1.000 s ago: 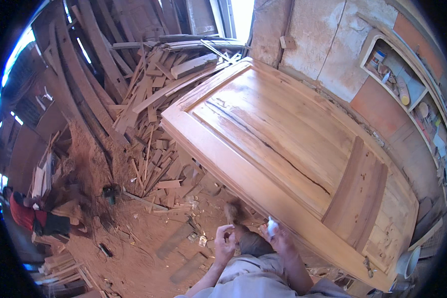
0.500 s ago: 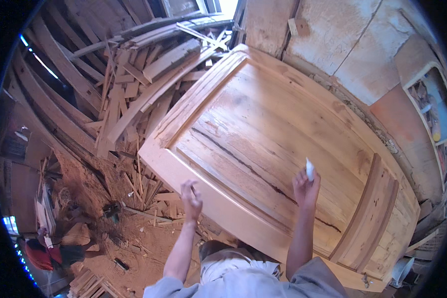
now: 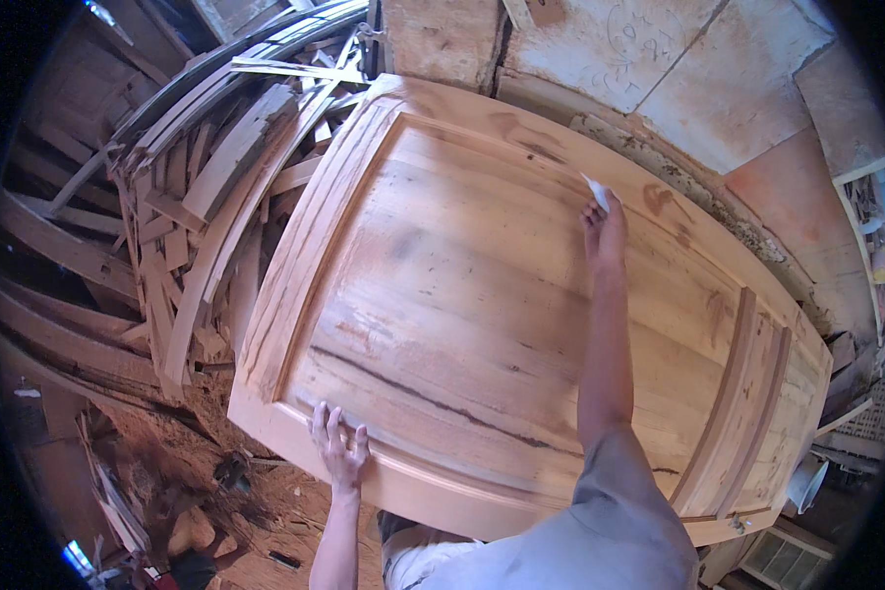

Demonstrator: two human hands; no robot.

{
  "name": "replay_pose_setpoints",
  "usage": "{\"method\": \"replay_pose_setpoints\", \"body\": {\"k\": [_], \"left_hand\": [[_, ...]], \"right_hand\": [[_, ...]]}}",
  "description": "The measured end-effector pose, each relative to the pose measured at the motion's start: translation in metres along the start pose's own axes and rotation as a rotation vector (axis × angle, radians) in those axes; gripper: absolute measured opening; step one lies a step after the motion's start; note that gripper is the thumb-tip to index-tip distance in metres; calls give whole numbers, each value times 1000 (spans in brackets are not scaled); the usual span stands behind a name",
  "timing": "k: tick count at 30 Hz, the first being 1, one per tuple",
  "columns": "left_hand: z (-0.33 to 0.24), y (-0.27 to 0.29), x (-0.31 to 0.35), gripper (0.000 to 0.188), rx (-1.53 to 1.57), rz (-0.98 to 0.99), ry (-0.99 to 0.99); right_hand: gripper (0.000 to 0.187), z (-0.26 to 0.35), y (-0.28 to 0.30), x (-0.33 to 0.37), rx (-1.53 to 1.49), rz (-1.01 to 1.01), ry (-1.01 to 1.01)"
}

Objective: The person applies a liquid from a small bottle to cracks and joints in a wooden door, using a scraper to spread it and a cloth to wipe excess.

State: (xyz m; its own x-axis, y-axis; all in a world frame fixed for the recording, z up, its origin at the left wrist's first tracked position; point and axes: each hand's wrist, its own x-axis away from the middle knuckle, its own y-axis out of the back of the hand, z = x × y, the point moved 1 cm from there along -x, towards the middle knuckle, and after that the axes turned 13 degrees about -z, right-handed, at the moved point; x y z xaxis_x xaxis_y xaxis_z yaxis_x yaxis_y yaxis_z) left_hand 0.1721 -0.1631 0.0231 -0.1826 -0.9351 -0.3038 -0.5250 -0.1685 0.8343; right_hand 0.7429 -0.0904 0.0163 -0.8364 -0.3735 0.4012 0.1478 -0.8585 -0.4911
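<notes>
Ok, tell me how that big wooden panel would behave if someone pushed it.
The wooden panel is probably heavy, being broad and framed with thick timber. The raised frame should keep it fairly stiff, though the long dark crack-like line might be a weak spot. Its supports are hidden, so I can't judge tipping.

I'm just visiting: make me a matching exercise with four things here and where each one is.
Things
1. Left hand
2. Right hand
3. Long dark line
4. Wood pieces

Places
A. Heaped beyond the left end of the wooden panel
B. At the panel's near edge, fingers spread
C. Over the panel's far side, around a white container
D. Running along the panel's boards

Pairs: 1-B, 2-C, 3-D, 4-A
</notes>
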Motion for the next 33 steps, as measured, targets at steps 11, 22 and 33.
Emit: {"method": "replay_pose_setpoints", "body": {"k": [11, 22, 33], "left_hand": [[1, 1, -4, 55, -7, 53, 15], [1, -2, -2, 52, -17, 54, 16], [1, -3, -2, 50, -10, 41, 28]], "right_hand": [[27, -22, -67, -105, 896, 52, 642], [24, -23, -61, -121, 904, 192, 646], [24, -18, -68, -108, 902, 224, 583]]}}
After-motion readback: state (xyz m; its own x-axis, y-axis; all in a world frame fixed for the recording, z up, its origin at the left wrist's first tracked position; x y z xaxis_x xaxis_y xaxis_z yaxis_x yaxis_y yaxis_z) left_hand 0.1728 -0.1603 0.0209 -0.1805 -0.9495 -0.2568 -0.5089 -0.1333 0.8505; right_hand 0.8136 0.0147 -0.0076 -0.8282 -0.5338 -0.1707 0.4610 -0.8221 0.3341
